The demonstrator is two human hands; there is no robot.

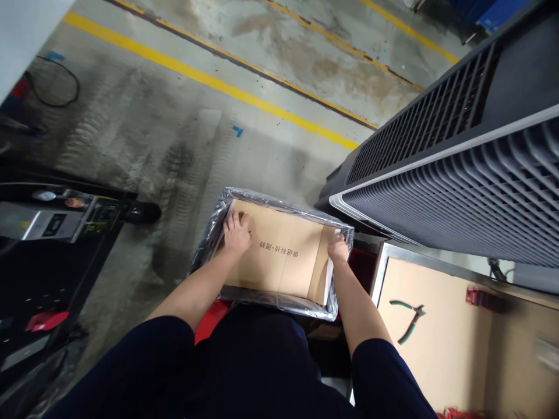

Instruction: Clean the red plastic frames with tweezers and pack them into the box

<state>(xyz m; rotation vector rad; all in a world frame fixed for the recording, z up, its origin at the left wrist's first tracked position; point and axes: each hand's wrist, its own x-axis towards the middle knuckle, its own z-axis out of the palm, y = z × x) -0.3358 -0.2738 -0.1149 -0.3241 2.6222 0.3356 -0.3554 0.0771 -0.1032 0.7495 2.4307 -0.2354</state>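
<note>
- Head view: a sheet of brown cardboard (279,267), printed with dark characters that appear upside down, is seen beneath the hands, set inside a box lined with shiny plastic (279,299).
- The left hand (238,235) is laid near the cardboard's left end; its fingers are loosely spread, and nothing is seen clasped in them.
- The right hand (338,249) is placed at the opposite end, beside a white edge. Its fingers are curled; whether the edge is pinched or merely pressed cannot be told.
- Beyond the left fingertips, a floor crossed by a yellow line (209,84) is shown.
- To the right of the right fingers, green-handled pliers (419,311) are laid on a cardboard-covered surface (437,372), with a small red item (475,295) farther right. A dark, ribbed machine (445,174) is seen ahead and to the right.
- As a judgement, the cardboard could be buckled if the two ends are pressed unevenly, and the thin plastic could be snagged or torn by its corners.
- Fingertips could be trapped between cardboard and box wall. The box could also be tipped by lopsided pressure, since its support is mostly hidden.
</note>
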